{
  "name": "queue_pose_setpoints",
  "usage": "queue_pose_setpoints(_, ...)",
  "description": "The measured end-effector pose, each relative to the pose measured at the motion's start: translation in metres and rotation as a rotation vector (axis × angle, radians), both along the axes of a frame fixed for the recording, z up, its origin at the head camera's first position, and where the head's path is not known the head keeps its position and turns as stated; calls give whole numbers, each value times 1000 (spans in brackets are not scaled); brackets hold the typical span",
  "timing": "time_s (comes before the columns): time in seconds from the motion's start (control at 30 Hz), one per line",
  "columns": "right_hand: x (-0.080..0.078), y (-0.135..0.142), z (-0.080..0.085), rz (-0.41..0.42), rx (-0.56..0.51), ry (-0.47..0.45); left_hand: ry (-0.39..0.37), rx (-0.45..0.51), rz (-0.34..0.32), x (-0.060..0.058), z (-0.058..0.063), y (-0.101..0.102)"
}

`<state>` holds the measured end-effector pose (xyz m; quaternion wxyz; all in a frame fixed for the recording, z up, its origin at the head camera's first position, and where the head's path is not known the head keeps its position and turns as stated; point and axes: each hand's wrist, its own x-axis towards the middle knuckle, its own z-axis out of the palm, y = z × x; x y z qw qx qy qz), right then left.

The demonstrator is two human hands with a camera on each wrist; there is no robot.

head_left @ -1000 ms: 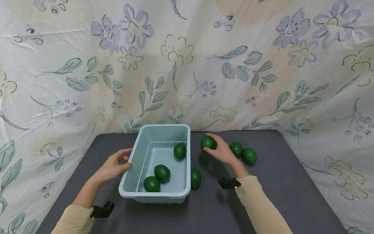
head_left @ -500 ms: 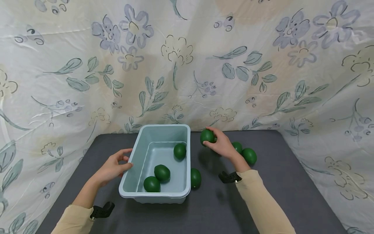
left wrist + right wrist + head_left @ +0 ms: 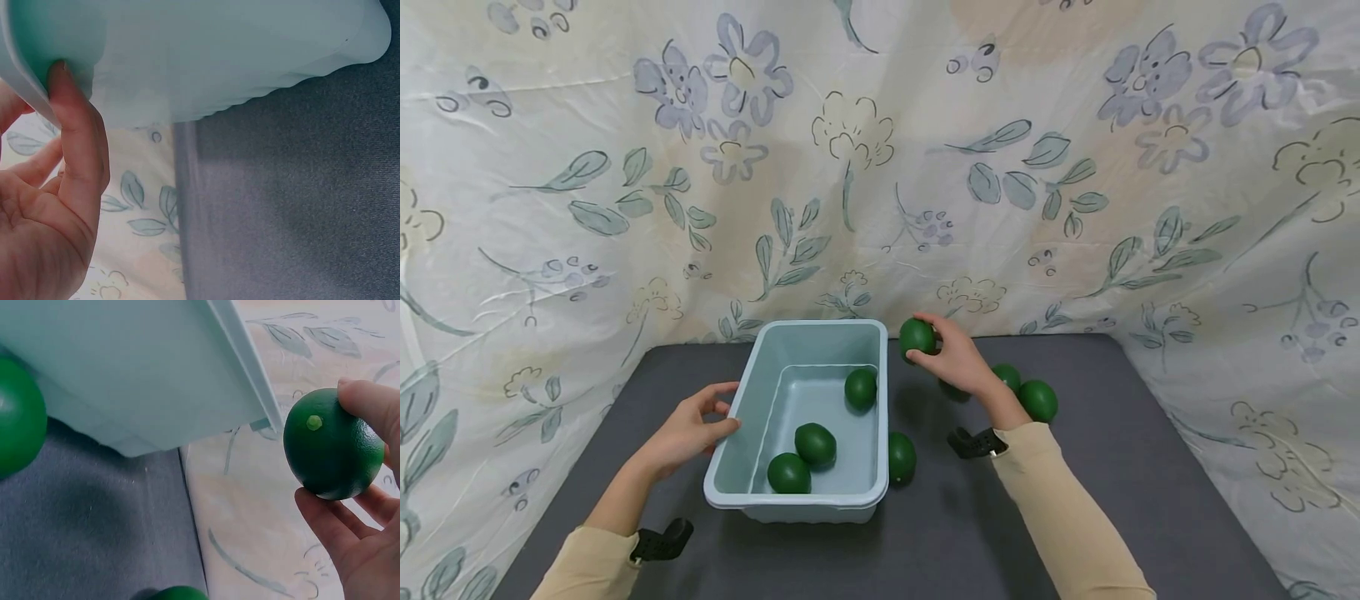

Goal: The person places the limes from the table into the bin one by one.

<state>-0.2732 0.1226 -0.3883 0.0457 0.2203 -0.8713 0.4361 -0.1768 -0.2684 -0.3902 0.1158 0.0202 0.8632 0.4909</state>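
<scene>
In the head view my left hand holds the left rim of a pale blue plastic basin. The left wrist view has a finger against the basin's outer wall, below the rim. Beyond the basin's far right corner, my right hand grips a dark green avocado between thumb and fingers, held up off the table. Its pale stem end faces the camera on the right wrist. Inside the basin lie three more avocados, one by the right wall and two, including one avocado, near the front left.
One avocado sits against the basin's right side. Another avocado is partly covered by the right hand, and two lie farther right, including an avocado. A floral cloth hangs behind the dark grey table.
My right hand has lifted the avocado and carried it left and away from me, toward the basin's far right corner. The avocado under that hand now shows. My left hand stays put.
</scene>
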Motion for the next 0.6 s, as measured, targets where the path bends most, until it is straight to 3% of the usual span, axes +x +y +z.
queue_pose_setpoints(0.6, -7, -31, 12, 59, -25, -17, -7, 3, -5, -2, -1, -2)
